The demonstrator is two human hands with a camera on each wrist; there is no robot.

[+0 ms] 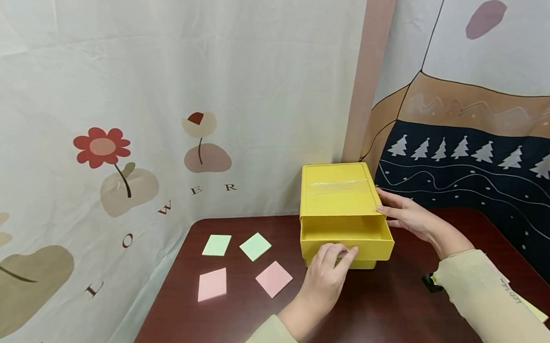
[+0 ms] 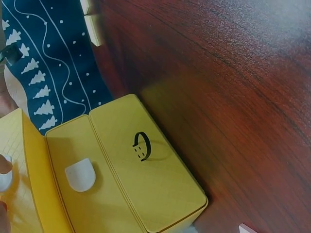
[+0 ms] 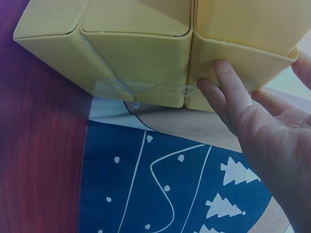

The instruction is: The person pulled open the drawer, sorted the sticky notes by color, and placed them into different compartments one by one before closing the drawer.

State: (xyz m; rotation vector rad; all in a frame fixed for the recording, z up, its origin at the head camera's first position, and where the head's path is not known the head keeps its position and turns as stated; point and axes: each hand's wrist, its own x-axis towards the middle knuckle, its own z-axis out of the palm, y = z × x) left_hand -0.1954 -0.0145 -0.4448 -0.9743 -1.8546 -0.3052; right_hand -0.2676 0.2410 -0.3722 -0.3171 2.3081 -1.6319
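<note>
R sleeve [image 1: 487, 292] | LH [image 1: 324, 277] pinches open drwr [image 1: 375, 250] hdl [image 2: 5, 180] | RH [image 1: 408, 217] touches cab [image 1: 336, 202]

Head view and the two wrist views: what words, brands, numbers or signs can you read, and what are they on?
"F L O W E R": spaced letters along the pale curtain; the first letter, by the bottom edge, looks like an F.
Small dark lettering on the right sleeve: too small to read surely.
On the yellow drawer box: none that I can see.
Wrist views: no readable text.
</note>
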